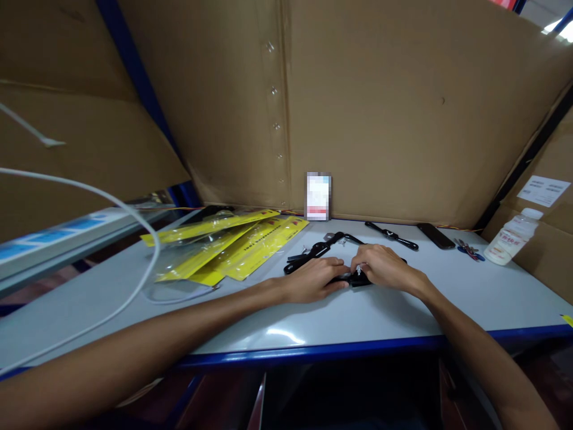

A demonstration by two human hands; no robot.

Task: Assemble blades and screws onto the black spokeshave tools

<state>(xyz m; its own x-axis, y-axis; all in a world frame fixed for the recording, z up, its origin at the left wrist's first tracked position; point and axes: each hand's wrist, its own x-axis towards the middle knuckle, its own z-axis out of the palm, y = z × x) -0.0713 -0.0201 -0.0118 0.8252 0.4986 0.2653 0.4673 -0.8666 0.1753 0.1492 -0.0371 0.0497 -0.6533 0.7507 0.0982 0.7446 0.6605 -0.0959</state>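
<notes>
Two hands, left hand [317, 280] and right hand [382, 267], had their grip clamped on a black spokeshave [360, 279] at centre, apparently unfinished; a second spokeshave [392, 236], right of centre, seemed assembled.

Packages [250, 246] are spread at left on the table [403, 310], a power strip [58, 234] farther left. An upright item [318, 196] is stood before the rear panel [394, 119]. A tool [360, 281] is set between left hand [317, 279] and right hand [381, 267], a second tool [319, 248] behind them, a third tool [392, 235] farther right. At right, a phone [436, 235], keys [469, 251] and a bottle [511, 239] are ranged.
</notes>
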